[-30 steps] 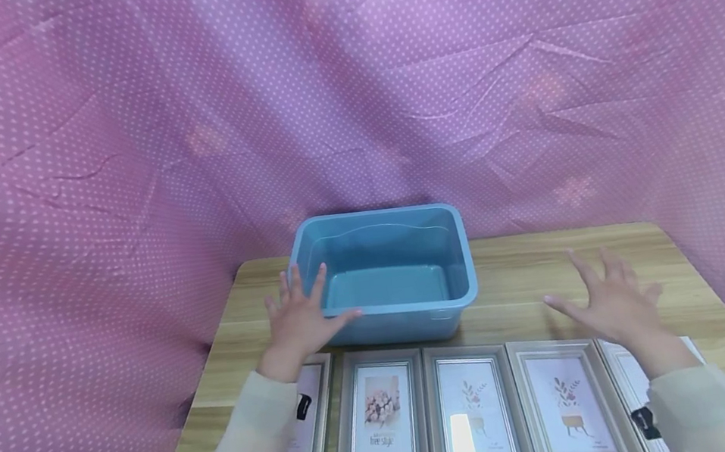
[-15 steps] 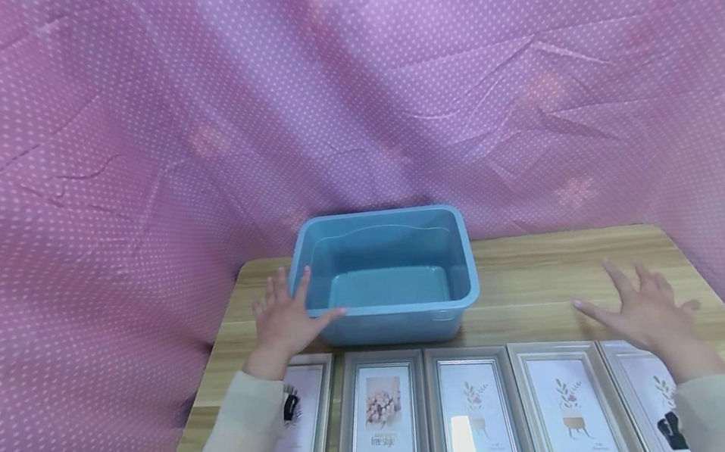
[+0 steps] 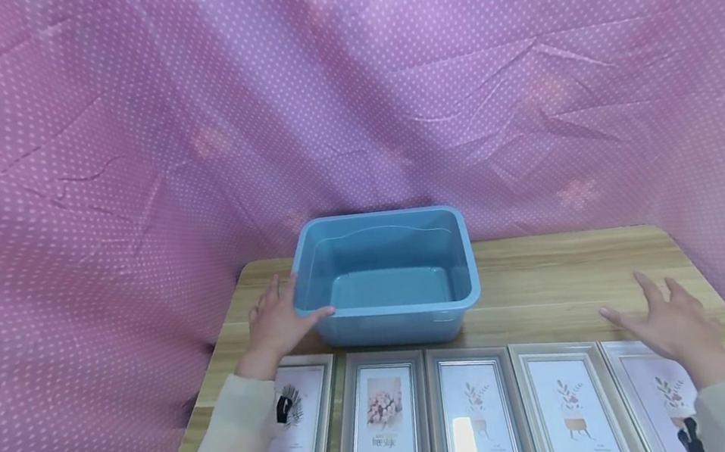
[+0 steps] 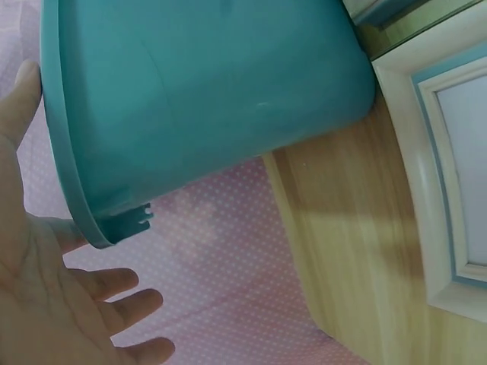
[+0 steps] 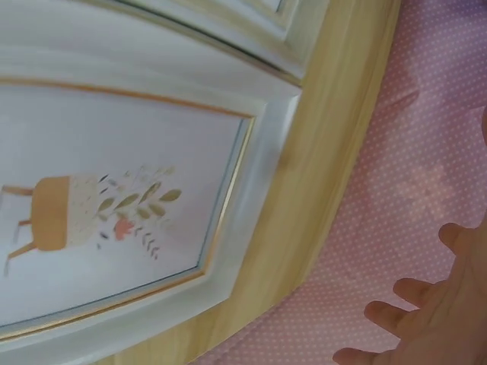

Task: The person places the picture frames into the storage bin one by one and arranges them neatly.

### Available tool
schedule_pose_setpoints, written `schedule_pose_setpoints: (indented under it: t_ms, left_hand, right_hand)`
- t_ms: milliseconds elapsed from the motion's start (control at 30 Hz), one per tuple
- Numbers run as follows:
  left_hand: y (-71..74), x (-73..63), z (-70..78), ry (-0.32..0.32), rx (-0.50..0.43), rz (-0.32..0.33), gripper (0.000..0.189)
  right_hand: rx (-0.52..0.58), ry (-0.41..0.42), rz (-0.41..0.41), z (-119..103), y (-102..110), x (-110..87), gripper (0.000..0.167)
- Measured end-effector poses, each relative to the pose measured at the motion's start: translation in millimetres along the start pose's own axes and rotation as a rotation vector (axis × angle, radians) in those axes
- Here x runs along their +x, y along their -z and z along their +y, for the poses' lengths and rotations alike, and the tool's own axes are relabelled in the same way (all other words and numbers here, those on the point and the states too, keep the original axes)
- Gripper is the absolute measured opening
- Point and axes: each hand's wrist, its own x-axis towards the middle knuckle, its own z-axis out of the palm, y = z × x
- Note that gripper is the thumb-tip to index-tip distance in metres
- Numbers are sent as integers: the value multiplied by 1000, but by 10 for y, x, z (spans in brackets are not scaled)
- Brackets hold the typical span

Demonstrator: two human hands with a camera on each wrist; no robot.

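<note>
My left hand (image 3: 276,329) is at the left front corner of a blue plastic bin (image 3: 390,328), its fingers spread. In the left wrist view the thumb and index finger of this hand (image 4: 38,281) are close to the rim of the bin (image 4: 205,91); whether they touch it I cannot tell. On the right, my other hand (image 3: 678,326) hovers with fingers apart, above the far end of the rightmost picture frame (image 3: 670,399). That hand (image 5: 441,319) holds nothing, and a frame with a potted-plant print (image 5: 144,205) lies below it.
Several picture frames lie in a row along the near side of the wooden table (image 3: 567,268), among them one with a flower photo (image 3: 382,406). Pink dotted cloth (image 3: 387,100) hangs behind and at both sides. The bin stands against the back cloth.
Both hands have shifted: the left one a little leftward, the right one rightward and nearer to me. The bin and frames stay where they were.
</note>
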Motion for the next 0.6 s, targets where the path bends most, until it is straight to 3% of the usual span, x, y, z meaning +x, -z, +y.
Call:
schedule_pose_setpoints:
  t_ms: [333, 600]
  left_hand:
    - [-23, -9, -94, -8, -212, 33, 106]
    - [-49, -2, -134, -50, -368, 46, 93]
  right_hand:
    - [15, -28, -64, 342, 2, -44, 103]
    - [18, -56, -115, 545, -14, -90, 105]
